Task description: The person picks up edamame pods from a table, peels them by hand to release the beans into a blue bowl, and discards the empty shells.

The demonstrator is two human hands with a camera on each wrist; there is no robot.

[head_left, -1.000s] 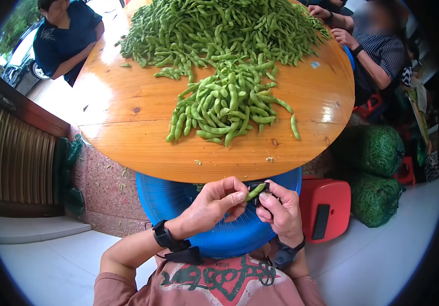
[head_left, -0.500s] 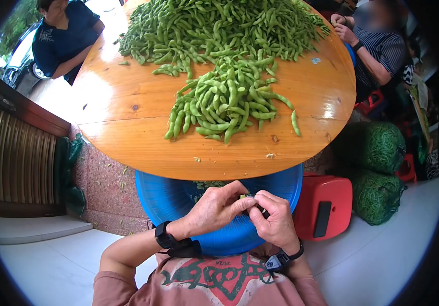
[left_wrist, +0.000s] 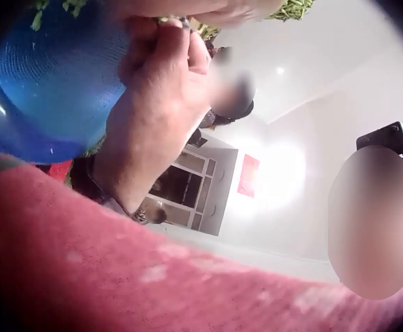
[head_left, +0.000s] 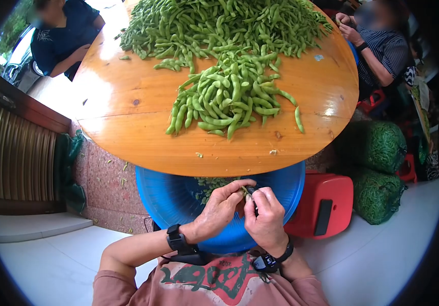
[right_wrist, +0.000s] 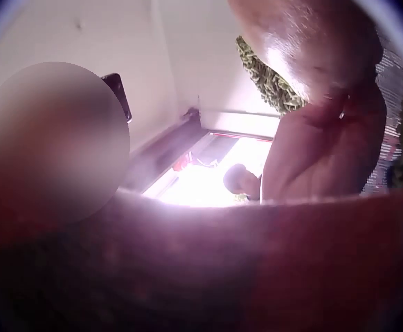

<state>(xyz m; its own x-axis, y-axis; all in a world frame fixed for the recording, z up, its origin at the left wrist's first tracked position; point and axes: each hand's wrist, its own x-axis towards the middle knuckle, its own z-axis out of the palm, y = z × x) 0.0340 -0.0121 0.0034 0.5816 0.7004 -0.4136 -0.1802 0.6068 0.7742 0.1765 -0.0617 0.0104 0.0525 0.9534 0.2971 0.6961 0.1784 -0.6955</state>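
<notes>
Over a blue basin (head_left: 160,204), both hands meet fingertip to fingertip in the head view. My left hand (head_left: 217,209) pinches a green soybean pod (head_left: 244,189), mostly covered by fingers. Against the pod, my right hand (head_left: 266,219) grips a small dark tool (head_left: 251,190), its thumb pressed close beside it; the tool's exact kind I cannot tell. Green beans (head_left: 209,187) lie in the basin behind the left hand. The left wrist view shows the right hand (left_wrist: 160,104) with curled fingers; in the right wrist view the left hand (right_wrist: 319,131) hides the work.
A wooden table (head_left: 127,148) overhangs the basin's far side. It bears a small pile of pods (head_left: 219,102) and a larger heap (head_left: 219,30) behind. At right stand a red stool (head_left: 311,214) and full green net bags (head_left: 377,196). Two people sit at the table's sides.
A second ago the pod stuck out in plain sight from the left fingers; now the fingers mostly cover it. The right hand has turned and shifted slightly left and down. More beans show in the basin.
</notes>
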